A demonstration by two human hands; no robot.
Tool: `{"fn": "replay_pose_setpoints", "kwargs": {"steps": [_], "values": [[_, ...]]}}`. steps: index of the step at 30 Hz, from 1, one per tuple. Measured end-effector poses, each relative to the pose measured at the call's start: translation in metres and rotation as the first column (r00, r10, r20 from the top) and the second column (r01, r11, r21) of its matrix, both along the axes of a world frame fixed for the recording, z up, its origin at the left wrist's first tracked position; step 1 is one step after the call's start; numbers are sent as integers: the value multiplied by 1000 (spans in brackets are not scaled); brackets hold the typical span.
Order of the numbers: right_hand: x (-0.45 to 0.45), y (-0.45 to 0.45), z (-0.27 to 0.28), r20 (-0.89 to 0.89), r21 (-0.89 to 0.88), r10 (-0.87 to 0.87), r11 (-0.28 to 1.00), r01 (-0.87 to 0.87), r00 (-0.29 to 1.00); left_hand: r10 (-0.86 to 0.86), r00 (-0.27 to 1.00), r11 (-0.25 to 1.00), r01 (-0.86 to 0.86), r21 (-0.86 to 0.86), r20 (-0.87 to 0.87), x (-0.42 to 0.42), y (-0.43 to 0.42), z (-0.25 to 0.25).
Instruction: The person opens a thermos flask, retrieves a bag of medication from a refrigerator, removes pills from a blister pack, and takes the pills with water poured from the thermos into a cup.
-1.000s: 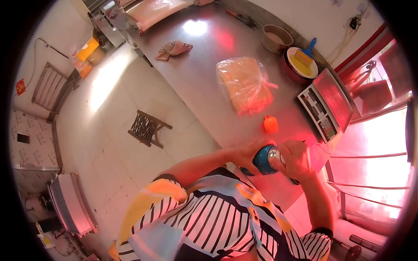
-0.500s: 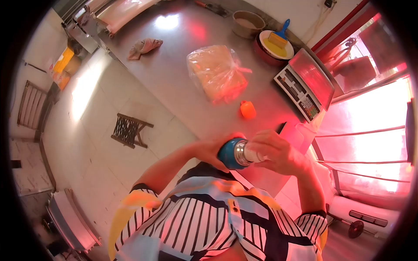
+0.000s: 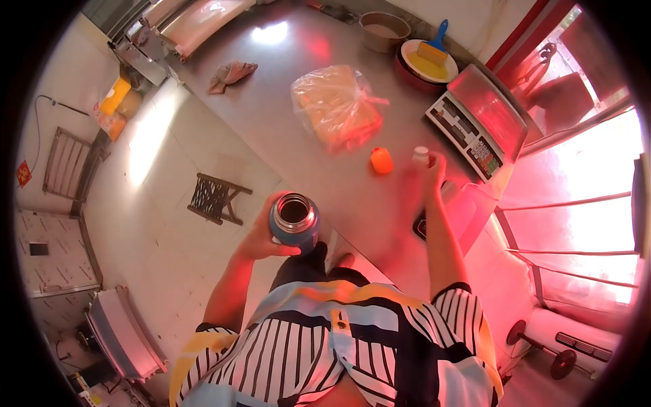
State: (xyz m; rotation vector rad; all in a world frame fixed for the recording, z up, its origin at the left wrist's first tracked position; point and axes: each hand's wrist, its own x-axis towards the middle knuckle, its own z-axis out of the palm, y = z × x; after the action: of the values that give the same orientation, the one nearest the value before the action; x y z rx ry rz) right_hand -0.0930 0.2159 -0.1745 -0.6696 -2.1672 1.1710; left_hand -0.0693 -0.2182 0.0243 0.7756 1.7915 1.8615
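My left hand [image 3: 261, 234] is wrapped round a blue thermos [image 3: 297, 230], which is upright with its metal mouth uncovered and dark inside. Over the steel table [image 3: 271, 122], my right hand [image 3: 434, 173] holds a small whitish stopper [image 3: 421, 154] at its fingertips. Just left of that hand an orange cup [image 3: 381, 161] stands on the table. Behind the cup lies a clear plastic bag [image 3: 339, 108] with flat yellowish pieces in it. A dark phone-like object [image 3: 420, 225] is partly hidden by my right forearm.
A scale [image 3: 468, 132] stands at the table's right side. Beyond it are a bowl with a blue-handled brush [image 3: 434, 51] and a metal pot [image 3: 384, 30]. A cloth [image 3: 232, 76] lies at the table's left edge. A folding stool [image 3: 218, 198] stands on the floor.
My hands have moved apart. The stopper has come off the thermos and moved right and forward in my right hand. My left hand has brought the thermos left and turned it upright.
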Motion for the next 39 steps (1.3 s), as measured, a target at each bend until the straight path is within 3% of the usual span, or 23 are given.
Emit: {"fn": "replay_pose_setpoints", "kwargs": {"steps": [1, 4, 7, 10, 16, 19, 22, 25, 28, 31, 34, 36, 38, 39], "values": [[2, -4, -5, 2, 118, -74, 990, 73, 997, 5, 1000, 1000, -5, -9, -12, -2, -2, 0], [24, -26, 9, 173, 110, -46, 994, 27, 984, 30, 999, 999, -30, -17, -38, -7, -8, 1], [31, -43, 30, 191, 403, -180, 911, 90, 965, 31, 999, 999, -31, -8, -22, -17, -14, -4], [33, -43, 25, 476, 353, -142, 935, -41, 868, -4, 999, 1000, 4, -19, -38, -32, -17, 0], [21, -59, 51, 730, 345, -201, 934, -97, 653, -10, 999, 1000, 10, 3, -48, -62, -36, -6], [18, -68, 62, 735, 333, -235, 942, -37, 636, 3, 1000, 1000, -3, 4, -11, -74, -48, -11], [12, -70, 49, 603, 366, -285, 929, 58, 745, 5, 998, 1000, -6, 5, 56, -83, -55, -12], [3, -65, 37, 566, 271, -196, 962, 44, 801, 9, 997, 1000, -9, 5, 78, -91, -62, -15], [-7, -56, 33, 482, 128, -220, 975, 181, 848, 16, 999, 1000, -16, -8, 47, -97, -65, -14], [-3, -57, 33, 175, 120, -190, 978, 171, 966, 30, 998, 1000, -30, 8, 57, -102, -67, -15], [1, -63, 28, 280, 211, -148, 973, 90, 948, 43, 994, 998, -47, 46, 102, -102, -67, -14], [4, -69, 34, 243, 464, -239, 880, 103, 940, 44, 994, 997, -49, 51, 97, -103, -69, -14], [1, -79, 44, 293, 495, -242, 866, 69, 925, 34, 998, 999, -36, 35, 60, -106, -72, -16], [-2, -84, 47, 365, 404, -195, 914, 33, 910, 36, 997, 999, -38, 38, 68, -107, -72, -16]]}}
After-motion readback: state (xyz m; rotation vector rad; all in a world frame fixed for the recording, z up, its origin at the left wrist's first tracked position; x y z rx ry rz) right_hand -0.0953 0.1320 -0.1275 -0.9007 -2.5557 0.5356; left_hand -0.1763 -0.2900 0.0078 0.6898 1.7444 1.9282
